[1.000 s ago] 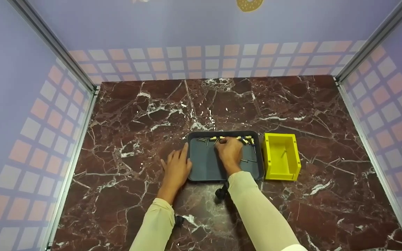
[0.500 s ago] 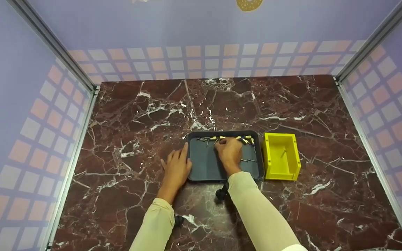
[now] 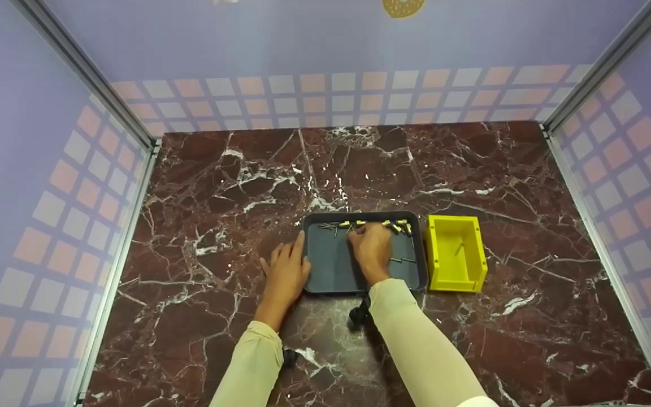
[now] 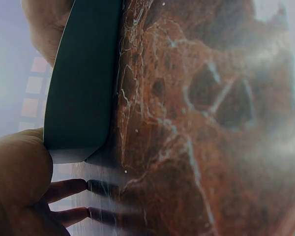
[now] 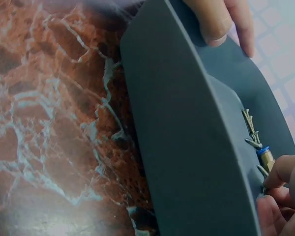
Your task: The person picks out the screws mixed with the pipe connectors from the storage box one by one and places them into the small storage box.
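A dark grey tray [image 3: 328,265] holds several screws [image 3: 328,226] and brass fittings with blue ends [image 5: 266,157] along its far side. My right hand [image 3: 372,249] reaches into it. Thumb and forefinger are bent together and pinch a small screw [image 5: 264,189], mostly hidden by the fingertips. At the tray's left wall rests my left hand [image 3: 286,274], its fingers fairly straight; the thumb lies at the rim, and two fingertips touch the table in the left wrist view.
A yellow bin [image 3: 456,277] stands just right of the tray, with one screw [image 3: 459,249] inside. The reddish-brown marbled table [image 3: 218,186] is enclosed by purple walls [image 3: 325,45] at the back and sides. Two more screws [image 3: 402,260] lie on the tray's right side.
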`<state>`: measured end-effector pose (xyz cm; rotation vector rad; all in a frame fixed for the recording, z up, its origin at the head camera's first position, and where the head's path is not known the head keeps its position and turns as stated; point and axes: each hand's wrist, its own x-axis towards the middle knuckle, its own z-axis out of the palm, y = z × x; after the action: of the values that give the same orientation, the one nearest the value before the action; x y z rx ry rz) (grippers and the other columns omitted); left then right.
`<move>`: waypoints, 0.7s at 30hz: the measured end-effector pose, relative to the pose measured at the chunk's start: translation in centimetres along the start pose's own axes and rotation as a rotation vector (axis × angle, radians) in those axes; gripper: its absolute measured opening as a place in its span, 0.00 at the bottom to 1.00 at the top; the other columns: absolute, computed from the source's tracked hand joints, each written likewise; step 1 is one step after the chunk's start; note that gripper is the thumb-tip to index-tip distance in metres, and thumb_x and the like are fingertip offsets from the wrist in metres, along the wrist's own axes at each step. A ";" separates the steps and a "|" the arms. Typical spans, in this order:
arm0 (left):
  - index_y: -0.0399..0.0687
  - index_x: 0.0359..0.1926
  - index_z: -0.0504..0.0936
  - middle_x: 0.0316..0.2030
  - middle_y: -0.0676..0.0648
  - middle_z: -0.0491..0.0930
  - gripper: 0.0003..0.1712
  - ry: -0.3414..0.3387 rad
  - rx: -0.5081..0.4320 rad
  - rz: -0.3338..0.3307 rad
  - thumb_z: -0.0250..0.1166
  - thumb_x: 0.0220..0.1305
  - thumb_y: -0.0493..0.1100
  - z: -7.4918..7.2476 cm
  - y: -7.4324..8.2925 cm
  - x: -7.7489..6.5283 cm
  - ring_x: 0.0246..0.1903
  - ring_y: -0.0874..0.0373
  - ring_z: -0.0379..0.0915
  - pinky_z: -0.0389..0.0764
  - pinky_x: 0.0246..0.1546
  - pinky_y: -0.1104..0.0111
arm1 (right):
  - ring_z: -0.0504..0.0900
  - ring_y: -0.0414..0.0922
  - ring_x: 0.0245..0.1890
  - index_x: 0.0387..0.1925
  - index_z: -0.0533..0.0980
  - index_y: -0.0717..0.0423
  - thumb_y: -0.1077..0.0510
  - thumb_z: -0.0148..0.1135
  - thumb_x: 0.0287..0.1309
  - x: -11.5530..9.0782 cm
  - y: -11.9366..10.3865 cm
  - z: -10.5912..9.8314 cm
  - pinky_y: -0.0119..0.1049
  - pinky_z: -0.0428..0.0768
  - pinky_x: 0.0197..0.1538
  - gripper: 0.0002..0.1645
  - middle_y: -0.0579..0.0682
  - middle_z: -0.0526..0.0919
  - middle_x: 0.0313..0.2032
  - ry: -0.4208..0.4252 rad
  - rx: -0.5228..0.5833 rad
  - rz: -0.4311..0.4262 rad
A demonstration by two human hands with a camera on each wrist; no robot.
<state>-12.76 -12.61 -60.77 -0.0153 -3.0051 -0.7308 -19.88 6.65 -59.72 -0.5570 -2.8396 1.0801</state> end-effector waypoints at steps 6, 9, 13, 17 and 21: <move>0.60 0.79 0.62 0.64 0.43 0.77 0.35 0.012 -0.026 -0.009 0.57 0.73 0.46 0.1 0.0 0.1 0.71 0.38 0.64 0.53 0.65 0.24 | 0.89 0.54 0.34 0.24 0.90 0.47 0.53 0.75 0.47 0.2 0.2 0.0 0.51 0.85 0.38 0.04 0.51 0.91 0.32 0.006 0.003 -0.025; 0.60 0.79 0.62 0.65 0.43 0.77 0.35 0.008 -0.030 -0.012 0.57 0.73 0.47 0.1 0.0 0.1 0.71 0.38 0.64 0.53 0.66 0.24 | 0.89 0.53 0.33 0.23 0.90 0.47 0.53 0.74 0.48 0.2 0.3 -0.1 0.49 0.85 0.38 0.04 0.50 0.91 0.31 0.001 0.013 -0.030; 0.60 0.79 0.61 0.65 0.43 0.76 0.35 0.000 -0.030 -0.015 0.57 0.73 0.47 0.1 0.0 0.1 0.72 0.38 0.63 0.52 0.66 0.24 | 0.88 0.52 0.34 0.23 0.89 0.48 0.54 0.73 0.48 0.1 0.5 -0.2 0.48 0.85 0.39 0.04 0.49 0.91 0.31 -0.008 0.032 -0.044; 0.60 0.79 0.61 0.66 0.43 0.76 0.35 -0.004 -0.033 -0.014 0.57 0.74 0.46 0.1 0.0 0.1 0.72 0.38 0.63 0.52 0.66 0.24 | 0.88 0.50 0.34 0.24 0.89 0.48 0.55 0.72 0.48 0.1 0.8 -0.4 0.46 0.84 0.40 0.04 0.48 0.91 0.31 -0.007 0.062 -0.051; 0.60 0.79 0.61 0.65 0.43 0.76 0.35 0.000 -0.053 -0.010 0.57 0.74 0.46 0.0 0.0 0.0 0.72 0.38 0.62 0.52 0.65 0.23 | 0.87 0.49 0.34 0.25 0.89 0.49 0.54 0.71 0.49 0.0 0.9 -0.6 0.45 0.84 0.41 0.04 0.48 0.90 0.31 -0.010 0.095 -0.037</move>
<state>-12.77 -12.58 -60.80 -0.0022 -2.9869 -0.8106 -19.48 7.58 -59.85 -0.4911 -2.7776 1.2067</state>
